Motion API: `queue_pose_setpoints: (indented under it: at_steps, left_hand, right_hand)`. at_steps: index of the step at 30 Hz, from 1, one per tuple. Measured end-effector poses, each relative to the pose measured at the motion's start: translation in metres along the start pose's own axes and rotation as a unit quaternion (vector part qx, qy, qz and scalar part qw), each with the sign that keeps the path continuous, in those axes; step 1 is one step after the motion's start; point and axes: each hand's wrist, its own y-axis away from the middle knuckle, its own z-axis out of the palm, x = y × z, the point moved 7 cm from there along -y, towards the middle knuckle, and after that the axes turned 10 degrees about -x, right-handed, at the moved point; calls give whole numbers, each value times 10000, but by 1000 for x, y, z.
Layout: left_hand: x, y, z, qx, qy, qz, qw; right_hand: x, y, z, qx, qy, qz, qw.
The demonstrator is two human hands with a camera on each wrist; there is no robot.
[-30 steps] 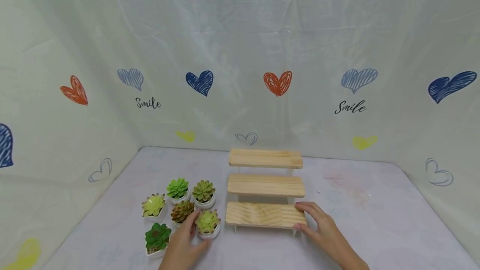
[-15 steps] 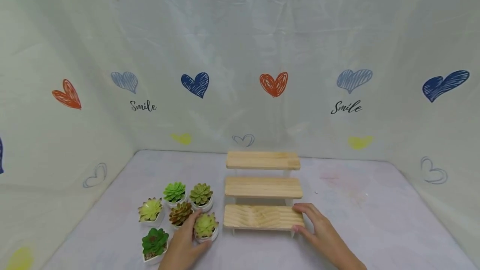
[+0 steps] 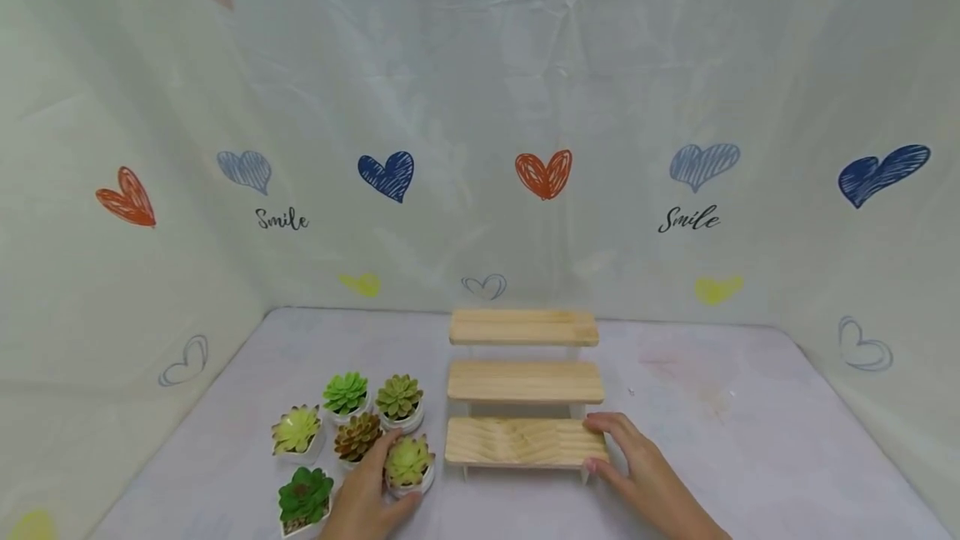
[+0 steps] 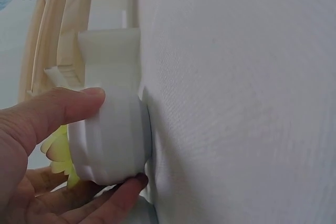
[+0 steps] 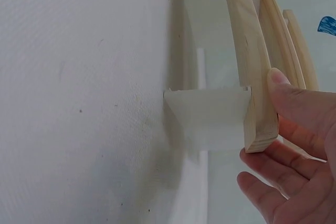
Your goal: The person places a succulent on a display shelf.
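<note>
We are keeping both grips unchanged: the left hand (image 3: 367, 497) is holding the potted pale succulent (image 3: 408, 462) on the surface (image 3: 750, 448), the right hand (image 3: 642, 470) pinching the front board (image 3: 517, 442) of the neighbouring stand (image 3: 525, 382); work is seemingly pausing.

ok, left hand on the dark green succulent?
No: in the head view the left hand grips the pot of the pale green succulent beside the wooden stand, with the dark green succulent left of the hand.
</note>
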Motion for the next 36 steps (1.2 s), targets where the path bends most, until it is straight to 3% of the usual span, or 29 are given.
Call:
queue_pose_setpoints:
  at_steps: [5, 13, 19, 24, 31, 36]
  left_hand:
    - [3, -1, -1, 79, -116, 28, 9999]
    - [3, 2, -2, 104, -120, -105, 9998]
    - [6, 9, -2, 166, -339, -112, 9992]
    - [19, 15, -5, 249, -422, 33, 9988]
    - [57, 27, -9, 489, 96, 818, 9954]
    - [83, 22, -2, 330, 250, 1402, 9893]
  right_hand:
    - [3, 0, 0, -51, -34, 23, 10000]
    - [7, -1, 1, -141, 17, 390, 9991]
    - [5, -1, 1, -99, -157, 197, 9996]
    - [5, -1, 0, -75, -199, 168, 9996]
    - [8, -1, -2, -185, -381, 102, 9991]
    - [13, 0, -4, -326, -493, 353, 9976]
